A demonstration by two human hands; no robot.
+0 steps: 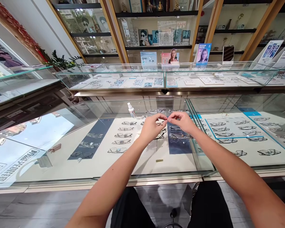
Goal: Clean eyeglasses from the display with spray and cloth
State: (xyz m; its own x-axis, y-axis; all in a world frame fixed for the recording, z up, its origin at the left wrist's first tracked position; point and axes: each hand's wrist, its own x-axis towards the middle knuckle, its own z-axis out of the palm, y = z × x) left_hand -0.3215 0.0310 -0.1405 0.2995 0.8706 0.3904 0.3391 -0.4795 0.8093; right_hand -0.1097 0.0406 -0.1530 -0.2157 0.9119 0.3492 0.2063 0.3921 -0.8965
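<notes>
Above the glass display counter (pixel 142 175), my left hand (pixel 152 127) and my right hand (pixel 184 123) meet at the fingertips. Both are pinched closed. Whatever lies between the fingers is too small to make out. Just below my left hand shows a dark-framed pair of glasses (pixel 160 136), partly covered by the hand; whether it lies on the glass or under it I cannot tell. A white spray bottle (pixel 131 110) stands upright to the left of my hands. Closer to me is a small gold-coloured piece (pixel 159 160).
Rows of glasses (pixel 122 142) fill the case, some on a dark blue panel (pixel 180 147) and some on a blue-edged tray (pixel 235 126). A second glass showcase (pixel 133 80) stands behind, with a potted plant (pixel 61 60) at its left. My knees are against the front side.
</notes>
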